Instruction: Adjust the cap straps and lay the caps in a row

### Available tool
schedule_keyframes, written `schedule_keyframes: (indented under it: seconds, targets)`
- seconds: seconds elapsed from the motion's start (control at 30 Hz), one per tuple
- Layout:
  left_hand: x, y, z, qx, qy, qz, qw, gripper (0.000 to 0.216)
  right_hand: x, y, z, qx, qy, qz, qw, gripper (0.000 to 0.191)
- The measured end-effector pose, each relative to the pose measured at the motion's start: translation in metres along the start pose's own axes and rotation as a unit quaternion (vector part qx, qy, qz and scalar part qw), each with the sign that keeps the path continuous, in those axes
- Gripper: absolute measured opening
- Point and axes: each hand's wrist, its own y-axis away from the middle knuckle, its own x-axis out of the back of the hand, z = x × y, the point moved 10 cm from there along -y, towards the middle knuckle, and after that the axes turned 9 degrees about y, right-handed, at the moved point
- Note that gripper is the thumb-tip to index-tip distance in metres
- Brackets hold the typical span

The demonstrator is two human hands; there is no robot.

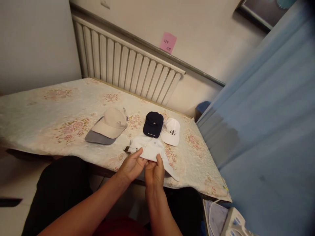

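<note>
A white cap point(150, 148) lies at the near edge of the table, its brim pointing right toward me. My left hand point(131, 166) grips its near left edge with thumb on top. My right hand point(155, 172) pinches the cap's near edge beside it, thumb up on the cloth. Behind it rest a navy cap point(153, 124) and a white cap with a black logo point(171, 131), side by side. Further left a beige cap point(112, 123) sits stacked on a grey cap point(97, 137).
The table wears a pale floral cloth point(49, 114). A white radiator point(128, 64) runs along the wall behind, with a pink note point(168, 42) above it. A blue curtain point(270, 131) hangs close on the right. My dark-trousered legs point(59, 193) are under the near edge.
</note>
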Motion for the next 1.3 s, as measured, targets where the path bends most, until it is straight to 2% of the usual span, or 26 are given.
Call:
schedule_keyframes:
  seconds: [0.13, 0.3, 0.5, 0.73, 0.9, 1.03, 1.3]
  targets:
    - [0.005, 0.001, 0.002, -0.011, 0.001, 0.018, 1.0, 0.039, 0.003, -0.001, 0.004, -0.009, 0.021, -0.004, 1.0, 0.043]
    - [0.004, 0.002, -0.004, -0.002, -0.005, 0.016, 1.0, 0.035, -0.008, 0.005, 0.003, 0.027, 0.026, -0.038, 0.999, 0.047]
    - [0.008, 0.005, -0.009, 0.004, -0.041, 0.017, 0.999, 0.031, -0.004, 0.007, 0.021, -0.024, 0.031, -0.013, 0.999, 0.044]
    - [-0.001, 0.001, 0.004, -0.015, -0.03, -0.023, 0.999, 0.038, -0.006, 0.0, 0.002, 0.014, -0.005, -0.01, 1.0, 0.044]
    - [0.002, -0.001, 0.011, -0.035, -0.035, -0.002, 0.999, 0.041, -0.002, -0.005, 0.006, -0.039, -0.003, -0.031, 0.999, 0.037]
    - [0.001, -0.001, 0.01, -0.036, -0.032, -0.001, 0.999, 0.042, 0.002, -0.006, 0.008, -0.059, -0.009, -0.02, 0.998, 0.035]
    - [0.003, 0.002, 0.003, -0.022, -0.011, -0.003, 1.0, 0.049, -0.016, 0.004, 0.003, -0.01, 0.011, -0.056, 0.998, 0.047]
